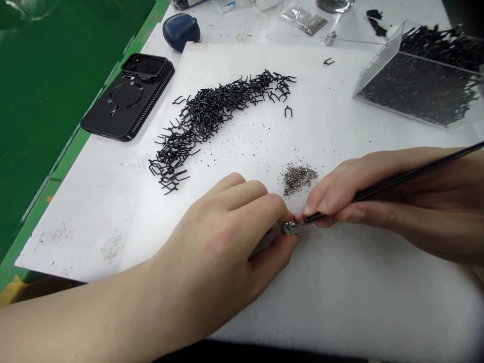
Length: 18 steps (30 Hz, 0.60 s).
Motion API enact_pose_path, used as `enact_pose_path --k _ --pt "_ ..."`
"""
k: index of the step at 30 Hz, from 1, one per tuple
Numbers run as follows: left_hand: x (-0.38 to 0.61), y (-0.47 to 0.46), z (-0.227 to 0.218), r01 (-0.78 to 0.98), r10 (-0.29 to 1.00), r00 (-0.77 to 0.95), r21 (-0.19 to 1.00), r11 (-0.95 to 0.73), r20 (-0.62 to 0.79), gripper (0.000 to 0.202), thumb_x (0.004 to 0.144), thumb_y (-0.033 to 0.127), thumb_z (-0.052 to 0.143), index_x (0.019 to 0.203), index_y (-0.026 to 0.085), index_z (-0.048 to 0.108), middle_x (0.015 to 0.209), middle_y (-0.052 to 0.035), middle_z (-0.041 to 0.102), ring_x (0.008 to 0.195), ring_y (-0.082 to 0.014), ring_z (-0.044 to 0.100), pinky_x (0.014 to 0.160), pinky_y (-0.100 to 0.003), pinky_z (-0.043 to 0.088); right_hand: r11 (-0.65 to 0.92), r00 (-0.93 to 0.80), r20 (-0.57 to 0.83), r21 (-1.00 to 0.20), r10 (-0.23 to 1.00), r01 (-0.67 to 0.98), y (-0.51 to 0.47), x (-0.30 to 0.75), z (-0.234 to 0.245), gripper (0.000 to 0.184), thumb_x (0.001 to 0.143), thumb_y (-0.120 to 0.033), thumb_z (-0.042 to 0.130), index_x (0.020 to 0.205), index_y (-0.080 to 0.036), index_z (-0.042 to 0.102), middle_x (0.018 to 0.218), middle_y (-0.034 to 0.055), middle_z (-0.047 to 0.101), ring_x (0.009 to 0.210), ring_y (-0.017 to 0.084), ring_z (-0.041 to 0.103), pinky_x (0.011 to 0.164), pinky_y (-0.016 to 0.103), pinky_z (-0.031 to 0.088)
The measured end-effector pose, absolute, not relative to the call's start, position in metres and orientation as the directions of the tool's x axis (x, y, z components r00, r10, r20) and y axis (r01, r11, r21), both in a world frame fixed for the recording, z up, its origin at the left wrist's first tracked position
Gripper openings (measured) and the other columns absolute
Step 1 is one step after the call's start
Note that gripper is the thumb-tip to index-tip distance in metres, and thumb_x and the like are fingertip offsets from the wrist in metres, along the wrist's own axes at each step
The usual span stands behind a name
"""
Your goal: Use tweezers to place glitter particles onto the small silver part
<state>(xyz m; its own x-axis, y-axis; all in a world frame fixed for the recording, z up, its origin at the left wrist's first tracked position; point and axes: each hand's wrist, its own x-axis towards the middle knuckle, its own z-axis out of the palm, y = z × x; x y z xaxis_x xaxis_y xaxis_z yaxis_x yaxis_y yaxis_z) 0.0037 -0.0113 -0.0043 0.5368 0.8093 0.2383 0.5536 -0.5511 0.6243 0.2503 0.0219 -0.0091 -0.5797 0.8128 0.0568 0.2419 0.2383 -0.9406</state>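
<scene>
Left forearm (83, 307) fills my near view, the left hand (223, 232) pinching a small metal piece (291, 228), the right hand (351, 201) clamped on a thin black tool (393, 184) touching it; black wire clips (212, 121) lie heaped on a white sheet (113, 201), more in a clear box (416, 75).

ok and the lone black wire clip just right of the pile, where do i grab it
Pinch the lone black wire clip across its two parallel legs, coming from your side of the white sheet. It seems to lie flat with its open end toward you, and it sits apart from the wire pile, so the legs look easiest to reach without snagging other clips.
</scene>
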Motion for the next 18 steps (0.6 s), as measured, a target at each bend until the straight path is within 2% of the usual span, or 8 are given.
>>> enact_pose_path --k 3,6,9,11,15,18 --pt "0.004 -0.01 -0.005 0.546 0.81 0.532 0.631 -0.552 0.247 0.007 0.089 0.015 0.07 0.089 0.01 0.076 0.074 0.0005 0.063 0.076 -0.012 0.056 0.073 -0.022 0.049 0.247 -0.569 0.065 -0.937 0.82 0.249 0.021 0.249 -0.009 0.025 0.087 -0.016 0.077 0.1 -0.037 0.08 0.098 -0.0038 0.08 0.09 0.021 0.077 0.065 0.027 0.064" --pt "0.003 -0.01 -0.005 0.547 0.818 0.524 0.641 -0.538 0.239 0.006 0.089 0.014 0.071 0.09 0.012 0.076 0.074 0.0008 0.063 0.076 -0.0111 0.057 0.073 -0.021 0.049 0.285 -0.46 0.133 -0.917 0.878 0.279 0.021 0.246 -0.008 0.016 0.087 -0.022 0.078 0.093 -0.037 0.08 0.093 -0.0046 0.08 0.086 0.022 0.077 0.065 0.031 0.064" --pt "0.002 -0.011 -0.004 0.561 0.824 0.521 0.638 -0.528 0.223 0.004 0.088 0.017 0.074 0.088 0.013 0.076 0.073 0.0014 0.064 0.075 -0.0103 0.057 0.071 -0.02 0.048 0.305 -0.296 0.186 -0.849 0.937 0.432 0.023 0.246 -0.005 0.003 0.083 -0.037 0.083 0.085 -0.037 0.08 0.09 -0.0058 0.08 0.083 0.02 0.075 0.074 0.034 0.063" --pt "0.002 -0.012 -0.002 0.584 0.835 0.513 0.63 -0.511 0.202 0.005 0.087 0.02 0.076 0.086 0.015 0.075 0.073 0.0016 0.064 0.075 -0.0103 0.059 0.069 -0.02 0.049 0.325 -0.252 0.223 -0.797 0.942 0.51 0.028 0.249 -0.004 0.008 0.082 -0.042 0.084 0.083 -0.036 0.079 0.091 -0.0061 0.079 0.083 0.02 0.074 0.076 0.036 0.061" --pt "0.002 -0.013 0.001 0.612 0.849 0.496 0.621 -0.489 0.18 0.01 0.085 0.026 0.079 0.086 0.018 0.075 0.075 0.0023 0.065 0.076 -0.0109 0.061 0.069 -0.022 0.05 0.41 -0.328 0.267 -0.744 0.906 0.527 0.035 0.258 -0.005 0.004 0.084 -0.038 0.083 0.086 -0.037 0.079 0.087 -0.0075 0.079 0.081 0.019 0.074 0.068 0.035 0.061" --pt "0.002 -0.013 0.002 0.621 0.852 0.492 0.614 -0.487 0.178 0.013 0.084 0.027 0.079 0.094 0.02 0.075 0.081 0.0023 0.067 0.077 -0.0107 0.063 0.07 -0.022 0.051 0.386 -0.347 0.232 -0.783 0.909 0.488 0.036 0.26 -0.005 0.005 0.084 -0.032 0.083 0.088 -0.035 0.08 0.088 -0.0071 0.08 0.082 0.019 0.075 0.071 0.032 0.063"
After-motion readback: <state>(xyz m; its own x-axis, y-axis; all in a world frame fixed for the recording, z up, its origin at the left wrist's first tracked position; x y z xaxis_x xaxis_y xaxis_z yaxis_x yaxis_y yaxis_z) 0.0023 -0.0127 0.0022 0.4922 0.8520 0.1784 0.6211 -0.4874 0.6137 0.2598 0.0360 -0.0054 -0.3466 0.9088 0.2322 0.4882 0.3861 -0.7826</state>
